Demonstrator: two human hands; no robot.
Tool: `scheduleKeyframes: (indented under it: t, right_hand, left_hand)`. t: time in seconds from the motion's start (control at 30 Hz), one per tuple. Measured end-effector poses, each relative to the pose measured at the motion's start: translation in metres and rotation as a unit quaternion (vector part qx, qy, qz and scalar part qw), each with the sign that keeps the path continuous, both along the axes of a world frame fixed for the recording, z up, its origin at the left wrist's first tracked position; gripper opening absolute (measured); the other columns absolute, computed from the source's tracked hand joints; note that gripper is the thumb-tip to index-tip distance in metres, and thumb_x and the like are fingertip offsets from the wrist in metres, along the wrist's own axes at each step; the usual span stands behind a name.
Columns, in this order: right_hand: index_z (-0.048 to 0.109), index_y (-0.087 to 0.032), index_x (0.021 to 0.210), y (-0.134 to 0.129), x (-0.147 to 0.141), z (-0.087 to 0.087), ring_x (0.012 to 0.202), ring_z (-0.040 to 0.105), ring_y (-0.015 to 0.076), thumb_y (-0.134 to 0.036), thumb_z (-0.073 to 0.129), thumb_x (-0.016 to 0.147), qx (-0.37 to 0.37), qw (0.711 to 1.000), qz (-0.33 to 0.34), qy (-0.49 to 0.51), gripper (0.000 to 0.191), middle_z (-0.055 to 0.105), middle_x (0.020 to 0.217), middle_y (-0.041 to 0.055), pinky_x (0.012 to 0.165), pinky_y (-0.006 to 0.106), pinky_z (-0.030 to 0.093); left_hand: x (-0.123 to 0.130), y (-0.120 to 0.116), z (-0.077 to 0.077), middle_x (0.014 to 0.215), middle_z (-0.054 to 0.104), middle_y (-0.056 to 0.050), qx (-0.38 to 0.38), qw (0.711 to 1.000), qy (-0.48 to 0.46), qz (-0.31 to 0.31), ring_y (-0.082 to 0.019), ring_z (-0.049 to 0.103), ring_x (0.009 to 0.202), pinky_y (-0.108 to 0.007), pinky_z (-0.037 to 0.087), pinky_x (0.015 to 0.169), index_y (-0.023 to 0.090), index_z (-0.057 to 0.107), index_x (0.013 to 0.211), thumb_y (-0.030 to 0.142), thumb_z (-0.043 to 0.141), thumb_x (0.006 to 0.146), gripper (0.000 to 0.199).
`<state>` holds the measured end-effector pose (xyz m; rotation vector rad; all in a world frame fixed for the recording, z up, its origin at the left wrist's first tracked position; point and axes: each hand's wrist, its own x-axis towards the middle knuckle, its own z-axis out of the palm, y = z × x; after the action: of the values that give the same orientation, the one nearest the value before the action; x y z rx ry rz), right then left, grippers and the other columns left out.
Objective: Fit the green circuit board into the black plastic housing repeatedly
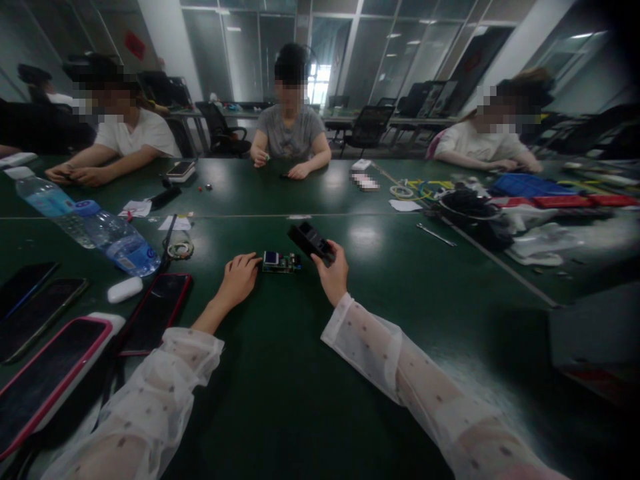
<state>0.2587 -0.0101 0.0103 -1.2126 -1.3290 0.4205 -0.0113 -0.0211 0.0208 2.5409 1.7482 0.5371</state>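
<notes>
On the green table [280,387] lies the circuit board [281,263], its small screen [271,258] facing up. At the board's left end are the fingertips of the left hand [239,280]; whether they pinch it, I cannot tell. Just right of the board, the right hand [333,272] grips a black case [309,241] between thumb and fingers, tilted. Well left of the board lies a coiled cable [180,249]; well right of it, a wrench [436,235].

Glossy green desk [280,400] across lower frame, glass partitions [210,60] along top, bright window [320,85] top center, pale pillar [163,40] upper left.
</notes>
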Motion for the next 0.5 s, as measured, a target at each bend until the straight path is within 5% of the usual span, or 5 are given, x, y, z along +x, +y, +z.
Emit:
scheduleKeyframes:
  t: [0.23, 0.5]
  right_hand:
    - [0.043, -0.028, 0.141, -0.015, -0.011, 0.012, 0.128, 0.053, 0.0263, -0.033, 0.062, 0.091, 0.031, 0.985, 0.144, -0.094, 0.054, 0.052, 0.136, 0.0093, 0.108, 0.048, 0.049]
    - [0.04, -0.031, 0.144, -0.008, -0.012, 0.006, 0.129, 0.053, 0.027, -0.029, 0.06, 0.092, 0.039, 0.972, 0.185, -0.14, 0.055, 0.052, 0.135, 0.0083, 0.113, 0.05, 0.044]
  left_hand:
    - [0.001, 0.0, -0.001, 0.145, 0.051, -0.009, 0.013, 1.0, -0.002, 0.0, -0.027, 0.042, 0.134, -0.051, 0.038, 0.107, 0.023, 0.053, 0.134, 0.024, 0.036, 0.1, 0.039]
    - [0.001, 0.004, -0.007, 0.144, 0.052, -0.009, 0.023, 1.0, 0.008, 0.009, -0.028, 0.043, 0.132, -0.051, 0.041, 0.104, 0.023, 0.055, 0.132, 0.025, 0.038, 0.099, 0.037]
